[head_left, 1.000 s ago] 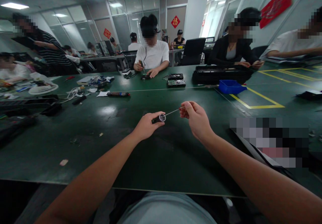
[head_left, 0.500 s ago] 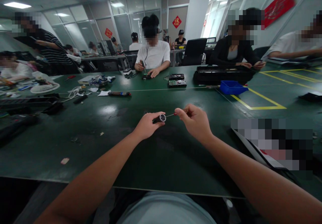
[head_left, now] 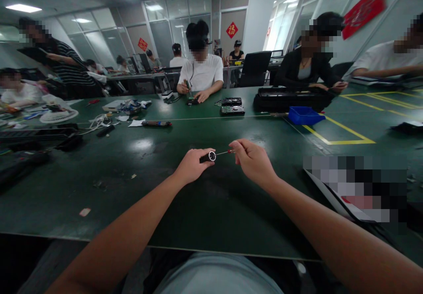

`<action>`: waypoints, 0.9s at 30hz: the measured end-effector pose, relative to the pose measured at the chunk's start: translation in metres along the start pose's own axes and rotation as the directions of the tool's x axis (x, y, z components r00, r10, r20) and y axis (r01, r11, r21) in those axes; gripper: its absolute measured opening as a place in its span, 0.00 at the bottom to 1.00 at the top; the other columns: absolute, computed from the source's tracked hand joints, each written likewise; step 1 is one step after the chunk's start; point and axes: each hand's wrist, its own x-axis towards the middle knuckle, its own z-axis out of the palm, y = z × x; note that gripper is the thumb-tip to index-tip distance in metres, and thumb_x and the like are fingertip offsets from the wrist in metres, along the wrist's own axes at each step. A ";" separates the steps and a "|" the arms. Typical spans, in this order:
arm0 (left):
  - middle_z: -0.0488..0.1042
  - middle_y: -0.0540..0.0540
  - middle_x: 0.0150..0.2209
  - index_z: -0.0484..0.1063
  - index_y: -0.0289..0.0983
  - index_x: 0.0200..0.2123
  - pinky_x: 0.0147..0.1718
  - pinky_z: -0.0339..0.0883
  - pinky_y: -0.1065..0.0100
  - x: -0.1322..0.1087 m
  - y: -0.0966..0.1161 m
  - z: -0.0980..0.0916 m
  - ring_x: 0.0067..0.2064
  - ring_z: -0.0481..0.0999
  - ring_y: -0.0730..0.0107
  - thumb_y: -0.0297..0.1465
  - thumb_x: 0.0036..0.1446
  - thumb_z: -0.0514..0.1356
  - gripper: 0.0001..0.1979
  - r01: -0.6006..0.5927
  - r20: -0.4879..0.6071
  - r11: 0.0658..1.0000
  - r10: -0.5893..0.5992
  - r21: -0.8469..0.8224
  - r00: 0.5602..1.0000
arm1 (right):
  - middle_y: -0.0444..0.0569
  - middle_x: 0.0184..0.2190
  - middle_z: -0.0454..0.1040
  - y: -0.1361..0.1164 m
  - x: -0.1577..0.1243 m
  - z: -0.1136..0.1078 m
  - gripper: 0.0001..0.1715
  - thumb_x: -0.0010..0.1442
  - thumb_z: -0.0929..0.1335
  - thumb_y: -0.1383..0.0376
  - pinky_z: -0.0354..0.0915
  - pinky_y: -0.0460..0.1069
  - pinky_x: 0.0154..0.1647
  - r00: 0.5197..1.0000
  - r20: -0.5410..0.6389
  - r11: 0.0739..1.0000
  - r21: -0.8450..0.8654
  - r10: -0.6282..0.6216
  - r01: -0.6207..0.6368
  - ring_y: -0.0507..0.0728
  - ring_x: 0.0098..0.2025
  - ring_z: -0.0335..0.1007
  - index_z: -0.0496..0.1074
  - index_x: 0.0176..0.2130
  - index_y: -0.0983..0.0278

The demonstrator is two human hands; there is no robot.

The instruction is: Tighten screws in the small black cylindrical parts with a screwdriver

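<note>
My left hand (head_left: 192, 165) is closed around a short black tube (head_left: 207, 157) with a bright ring at its open end, which looks like a flashlight. That ringed end faces right and toward me. Between the fingers of my right hand (head_left: 253, 158) is a thin screwdriver (head_left: 228, 152); its metal shaft and red collar show, while most of its handle is hidden in the grip. The shaft points left, its tip at the ringed opening. Whether the tip touches inside, I cannot tell. Both hands are held above the green table (head_left: 228, 214).
Ahead lie a hard drive (head_left: 232, 110), a blue bin (head_left: 306, 115) and a long black casing (head_left: 291, 99). A white fan part (head_left: 58, 114), cables (head_left: 101, 121) and loose parts lie at the left. A blurred-out item (head_left: 357, 188) lies at the right. A co-worker (head_left: 201, 74) sits opposite.
My right hand has shifted slightly left and its wrist has turned, the fingers now lying differently on the screwdriver handle. The black tube has moved a touch left.
</note>
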 end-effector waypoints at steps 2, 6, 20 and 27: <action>0.78 0.45 0.50 0.75 0.44 0.53 0.54 0.64 0.54 0.000 0.000 0.000 0.51 0.75 0.56 0.33 0.57 0.65 0.19 -0.006 0.006 1.000 0.006 0.003 1.000 | 0.43 0.21 0.71 0.002 0.000 0.001 0.19 0.68 0.60 0.55 0.61 0.51 0.30 1.000 0.000 1.000 -0.009 0.024 -0.024 0.56 0.25 0.70 0.73 0.47 0.62; 0.78 0.45 0.51 0.75 0.44 0.54 0.55 0.63 0.53 0.000 -0.001 0.000 0.52 0.75 0.55 0.34 0.57 0.65 0.20 0.000 0.012 1.000 0.000 0.015 1.000 | 0.46 0.27 0.75 0.005 0.000 0.004 0.23 0.67 0.61 0.59 0.63 0.52 0.32 1.000 0.027 0.999 0.035 0.015 -0.016 0.58 0.31 0.74 0.66 0.58 0.63; 0.79 0.46 0.50 0.76 0.44 0.53 0.53 0.64 0.56 0.001 -0.001 0.000 0.50 0.76 0.58 0.33 0.57 0.66 0.18 0.010 0.023 1.000 -0.011 0.009 1.000 | 0.46 0.28 0.75 0.003 -0.001 0.004 0.18 0.66 0.61 0.59 0.62 0.50 0.32 0.999 0.051 0.999 0.050 0.012 -0.014 0.56 0.30 0.71 0.70 0.52 0.63; 0.79 0.47 0.49 0.75 0.44 0.53 0.53 0.64 0.55 0.000 0.000 0.000 0.50 0.76 0.58 0.32 0.58 0.66 0.19 0.021 0.035 1.000 -0.021 0.009 0.999 | 0.45 0.25 0.72 0.005 -0.001 0.006 0.19 0.69 0.58 0.56 0.61 0.51 0.31 0.998 0.025 0.996 0.069 0.060 -0.062 0.56 0.28 0.69 0.72 0.47 0.61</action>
